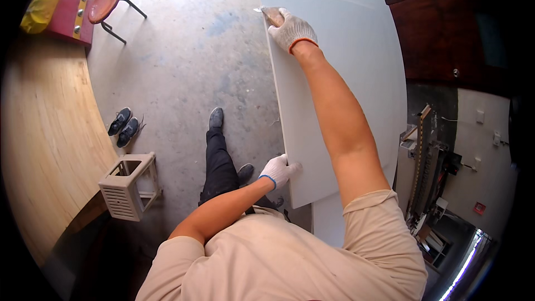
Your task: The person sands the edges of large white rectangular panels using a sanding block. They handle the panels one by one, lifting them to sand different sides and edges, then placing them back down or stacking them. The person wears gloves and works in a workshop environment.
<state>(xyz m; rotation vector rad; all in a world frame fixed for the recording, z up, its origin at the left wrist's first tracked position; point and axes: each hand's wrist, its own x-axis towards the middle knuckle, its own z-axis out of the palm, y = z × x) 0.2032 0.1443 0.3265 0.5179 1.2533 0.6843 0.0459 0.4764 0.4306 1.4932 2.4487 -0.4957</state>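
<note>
My right hand (294,31), in a knitted glove with an orange cuff, is shut on a scraper or putty knife (273,16) with a wooden-coloured handle. The tool's blade tip lies at the far left corner of a pale grey-white board (309,125). Down at the board's near left edge is my left hand (279,171), in a white glove with a blue cuff; its fingers bend round the edge, with the thumb on top. The board lies over other pale panels (334,219), which show beyond its far and near ends.
At left stand a wood-topped table (46,133), a plastic stool (129,184) on its side, a pair of shoes (124,127) and a round red stool (105,5). Dark red furniture (434,37) and piled equipment (422,175) stand at right. My feet are on the concrete floor (175,71).
</note>
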